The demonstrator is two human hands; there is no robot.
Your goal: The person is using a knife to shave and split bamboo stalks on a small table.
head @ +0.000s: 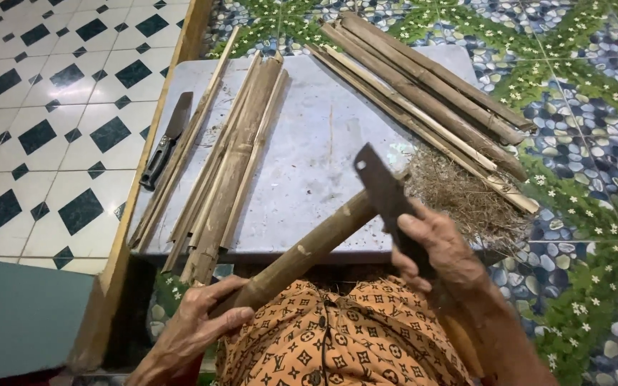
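My left hand (193, 325) grips the near end of a thick bamboo pole (309, 246) that slants up to the right, its far end resting on the grey slab (309, 157). My right hand (441, 246) is closed on the handle of a dark cleaver-like blade (382, 187). The blade stands tilted over the pole's far end, its edge against the bamboo.
Split bamboo strips (234, 154) lie in a bundle on the slab's left, with a second knife (167, 139) beside them. More bamboo strips (430, 89) lie across the right, above a heap of fine shavings (466, 200). A wooden beam (144, 164) borders a tiled floor on the left.
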